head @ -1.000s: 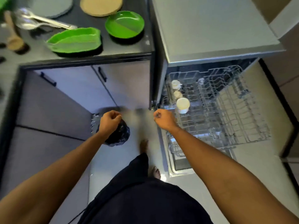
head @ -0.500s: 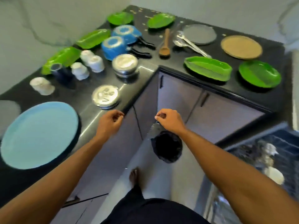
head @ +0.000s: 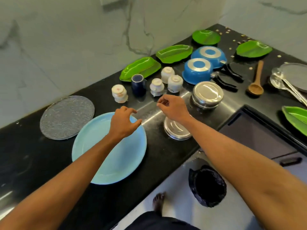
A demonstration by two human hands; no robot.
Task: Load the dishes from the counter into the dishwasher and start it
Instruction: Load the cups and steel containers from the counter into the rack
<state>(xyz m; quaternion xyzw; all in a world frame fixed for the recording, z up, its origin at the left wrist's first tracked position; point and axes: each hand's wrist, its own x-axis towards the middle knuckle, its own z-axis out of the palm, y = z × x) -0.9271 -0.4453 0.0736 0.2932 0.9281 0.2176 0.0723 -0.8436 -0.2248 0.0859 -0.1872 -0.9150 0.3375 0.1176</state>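
My left hand hovers over the far edge of a light blue plate on the black counter, fingers loosely spread and holding nothing. My right hand hangs above the counter just short of several upturned white cups, fingers loosely curled and empty. A dark blue cup stands among them. Beneath my right wrist sits a steel bowl. A second steel bowl is further right. The dishwasher is out of view.
Two upturned blue pans and several green leaf-shaped plates line the back. A grey round mat lies left. A wooden spoon and steel ladles lie right. A black-lined bin stands on the floor.
The view swung from the dishwasher rack to the counter. Both hands rose from cabinet height to above the counter, the left over the blue plate, the right near the white cups.
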